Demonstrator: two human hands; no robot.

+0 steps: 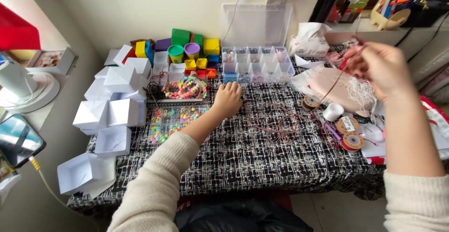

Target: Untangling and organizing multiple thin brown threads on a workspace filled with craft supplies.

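Right hand point(381, 68) is up over the counter's point(243, 157) right side, fingers pinched on a thin cord point(343, 75); light, limp stuff, best gripped near its end. Left hand point(228, 99) rests curled by the bead box point(257, 66), holding nothing visible.

The left hand point(228, 99) rests knuckles-up on the table point(243, 157), which is covered with a black-and-white patterned cloth, just in front of a clear compartment box point(256, 66) with its lid raised. Beside that hand lie a flat tray of pastel beads point(175, 119) and a heap of beaded bracelets point(186, 89). The right hand point(383, 68) is lifted above the table's right side, its fingers point(358, 56) pinching a thin reddish cord point(341, 75) that runs down toward loose cord loops point(278, 122). Cord spools point(351, 138) sit near the right edge. White folded paper boxes point(112, 112) crowd the left side, with coloured ones point(187, 38) behind.
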